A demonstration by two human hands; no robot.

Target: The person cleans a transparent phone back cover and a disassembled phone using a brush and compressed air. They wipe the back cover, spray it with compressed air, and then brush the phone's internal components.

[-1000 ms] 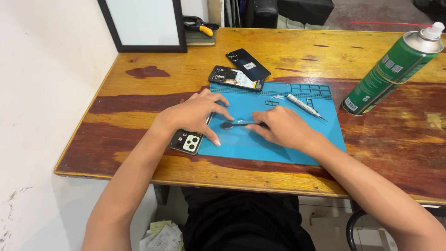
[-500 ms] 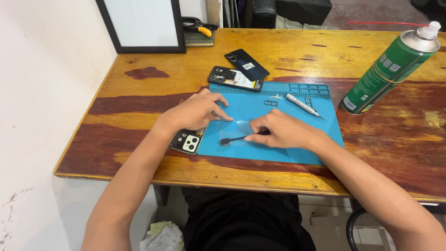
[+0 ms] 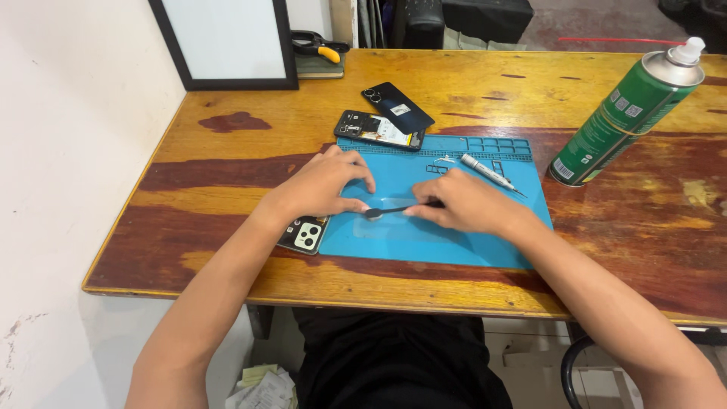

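Note:
My left hand (image 3: 327,184) lies flat on a phone with its back up, whose camera corner (image 3: 307,235) sticks out at the left edge of the blue work mat (image 3: 462,246). My right hand (image 3: 466,203) pinches a thin black spudger (image 3: 394,210), its rounded tip pointing left toward my left fingers. A thin clear sheet lies on the mat under the tool. Most of the phone is hidden beneath my left hand.
An opened black phone (image 3: 377,129) and a black back cover (image 3: 397,107) lie at the mat's far edge. A silver screwdriver (image 3: 487,172) rests on the mat. A green spray can (image 3: 628,110) stands at right. A framed board (image 3: 224,42) and cutters (image 3: 318,47) sit at back.
My right hand has moved the spudger slightly, its tip going down and back up toward my left fingers. My left hand has stayed on the phone.

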